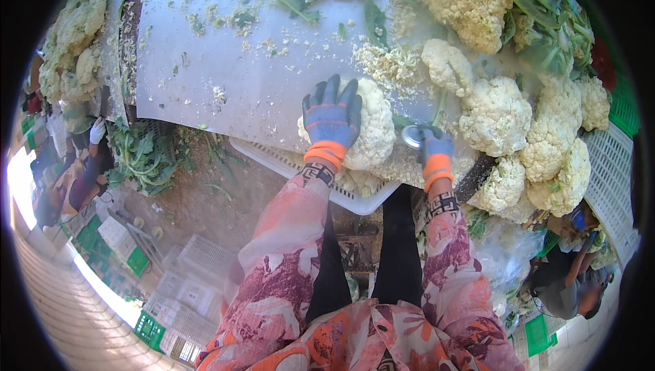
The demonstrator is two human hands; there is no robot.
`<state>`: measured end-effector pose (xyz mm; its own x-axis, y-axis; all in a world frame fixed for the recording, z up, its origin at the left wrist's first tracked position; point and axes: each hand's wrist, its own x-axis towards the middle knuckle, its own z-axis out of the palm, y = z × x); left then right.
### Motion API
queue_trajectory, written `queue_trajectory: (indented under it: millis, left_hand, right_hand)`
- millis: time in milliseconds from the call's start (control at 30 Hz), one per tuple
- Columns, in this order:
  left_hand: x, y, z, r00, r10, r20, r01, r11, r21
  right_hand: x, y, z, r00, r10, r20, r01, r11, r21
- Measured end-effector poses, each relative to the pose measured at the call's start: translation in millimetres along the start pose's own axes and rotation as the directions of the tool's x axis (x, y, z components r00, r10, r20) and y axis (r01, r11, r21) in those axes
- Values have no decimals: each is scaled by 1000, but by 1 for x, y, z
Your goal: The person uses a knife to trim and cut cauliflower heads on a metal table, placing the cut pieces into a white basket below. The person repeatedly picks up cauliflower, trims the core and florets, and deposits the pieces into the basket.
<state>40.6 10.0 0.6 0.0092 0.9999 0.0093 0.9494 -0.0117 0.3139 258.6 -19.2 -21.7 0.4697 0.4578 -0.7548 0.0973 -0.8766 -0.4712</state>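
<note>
At the near edge of a pale work table [225, 64], above a white crate [273, 155], rests a cauliflower [376, 125]. The gloved left hand [331, 117] clasps it from above; the gloved right hand [437, 147], near it, grips a round metal object [412, 136].

No text, label, brand, number or sign can be read on the gloved hands [332, 120], the sleeves [276, 234], the white basket [363, 204], the surface [225, 78] or the stacked crates [194, 282] at lower left.

Pink ptrnd slvs [280, 234] — gry/orng gloves [331, 117]
</note>
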Motion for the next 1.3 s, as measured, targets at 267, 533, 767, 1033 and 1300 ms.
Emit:
queue_trajectory:
  millis: [267, 533, 767, 1033, 1300]
  left_hand:
    - [6, -22, -3, 994, -106, -24, 94, 949, -300]
    - [-61, -6, 3, 797, -603, -32, 550, 747, -373]
    - [-45, 12, 5, 746, -660, -82, 564, 693, -449]
    - [-48, 8, 9, 812, -563, -153, 456, 777, -435]
    - [-47, 4, 11, 843, -509, -175, 412, 818, -401]
  right_hand:
    - [-38, -14, 20, 970, -209, 128, 161, 937, 311]
    - [-40, 2, 19, 978, -202, 45, 178, 932, 315]
    - [-52, -34, 49, 831, -530, 167, 556, 790, -257]
    - [-61, -22, 12, 776, -618, 129, 631, 759, -159]
    - [-53, -32, 5, 719, -694, 26, 688, 706, -169]
